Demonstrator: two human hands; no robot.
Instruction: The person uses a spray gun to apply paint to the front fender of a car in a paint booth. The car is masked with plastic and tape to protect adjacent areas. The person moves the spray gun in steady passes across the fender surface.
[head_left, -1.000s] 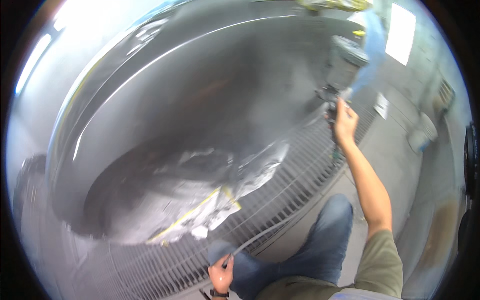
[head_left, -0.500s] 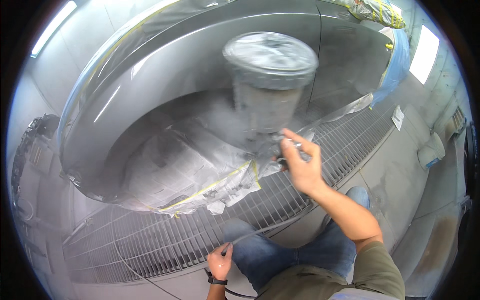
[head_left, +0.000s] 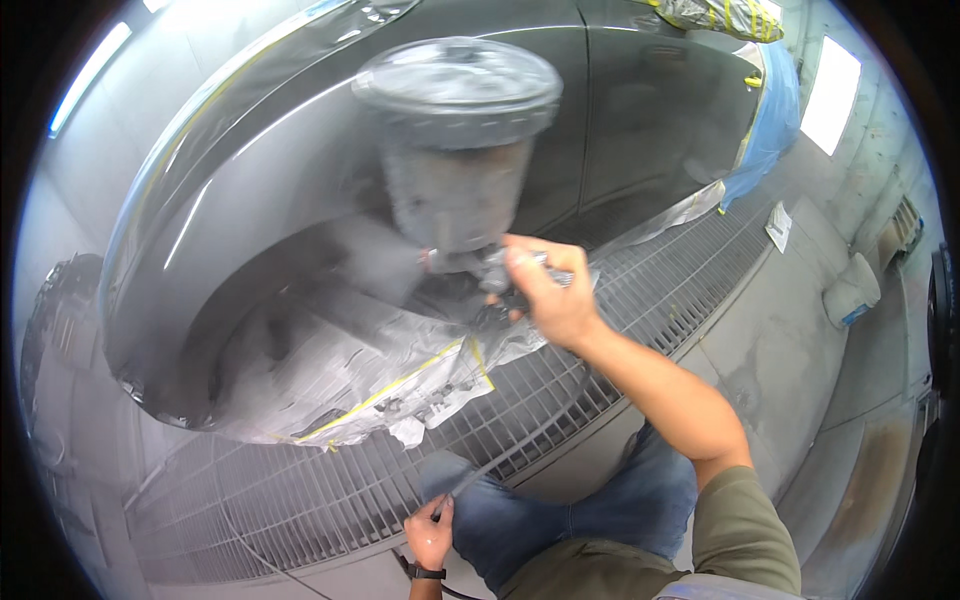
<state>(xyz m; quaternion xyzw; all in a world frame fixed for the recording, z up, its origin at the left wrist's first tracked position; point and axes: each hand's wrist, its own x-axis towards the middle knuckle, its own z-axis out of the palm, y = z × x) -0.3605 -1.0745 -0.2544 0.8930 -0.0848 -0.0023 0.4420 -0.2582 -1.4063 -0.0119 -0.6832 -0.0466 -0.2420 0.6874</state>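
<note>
My right hand (head_left: pixel 555 300) is wrapped round the grip of a spray gun (head_left: pixel 490 275) with a large lidded paint cup (head_left: pixel 455 140) on top. Pale mist spreads leftward from its nozzle toward the dark wheel arch of a grey car body (head_left: pixel 290 165). Masking paper (head_left: pixel 330 365) edged with yellow tape covers the wheel area below the gun. Down by my left knee, my left hand (head_left: pixel 430 530) is closed on a grey air hose (head_left: pixel 490 466), which runs across my lap up toward the gun. The cup hides part of the panel behind it.
A floor grate (head_left: pixel 545 400) runs beneath the car. Blue masking film (head_left: pixel 770 130) hangs at the car's far right end. A whitish bucket (head_left: pixel 852 290) and a scrap of paper (head_left: pixel 778 227) lie to the right. A thin cable (head_left: pixel 260 555) crosses the grate at lower left.
My right hand has carried the spray gun left and slightly up in view, and the mist shows nearer the wheel arch. My left hand keeps its hold on the hose.
</note>
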